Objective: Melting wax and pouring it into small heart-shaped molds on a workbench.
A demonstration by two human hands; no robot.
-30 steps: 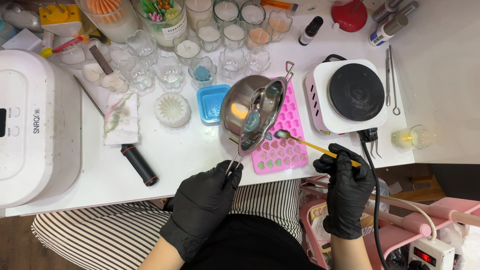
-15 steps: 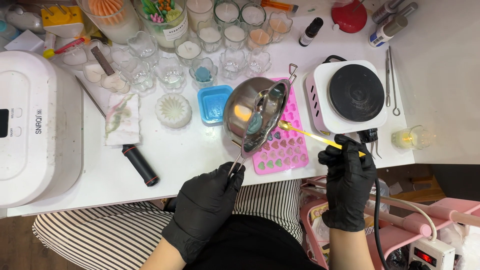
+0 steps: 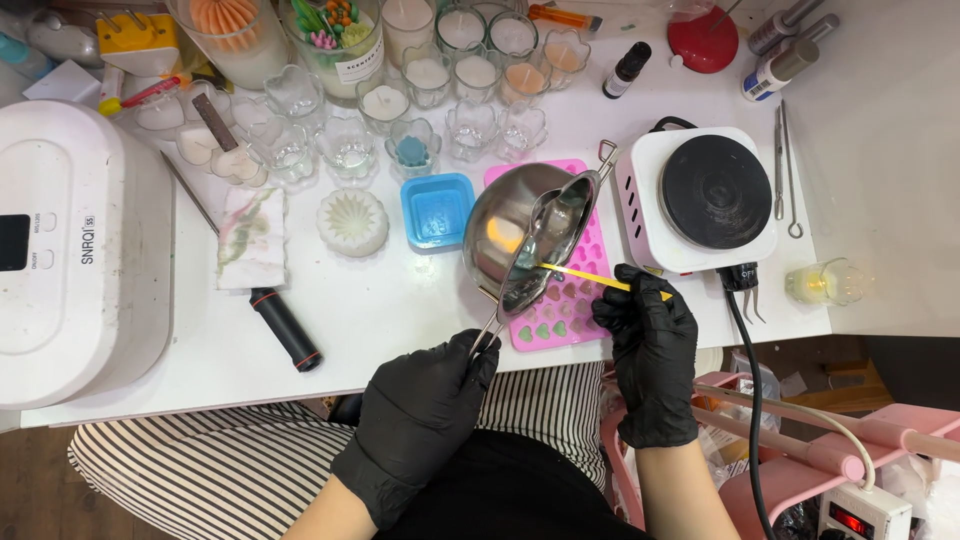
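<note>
1. The left hand (image 3: 425, 415) is holding the pot (image 3: 525, 235) by its wire handle, grip clamped on it, tilting it above the pink mould (image 3: 570, 300) on the desk (image 3: 380, 310).
2. The right hand (image 3: 650, 345) is gripping a yellow stick (image 3: 590, 277), fingers clamped around it, its tip reaching into the pot.
3. A blue mould (image 3: 437, 210) is sitting just left of the pot; a hotplate (image 3: 710, 195) is standing to the right.

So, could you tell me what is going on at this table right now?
A person in black gloves tilts a steel melting pot by its wire handle with the left hand over a pink heart-shaped silicone mould. The right hand reaches a yellow-handled spoon into the pot's spout. A hot plate sits beside them.
</note>
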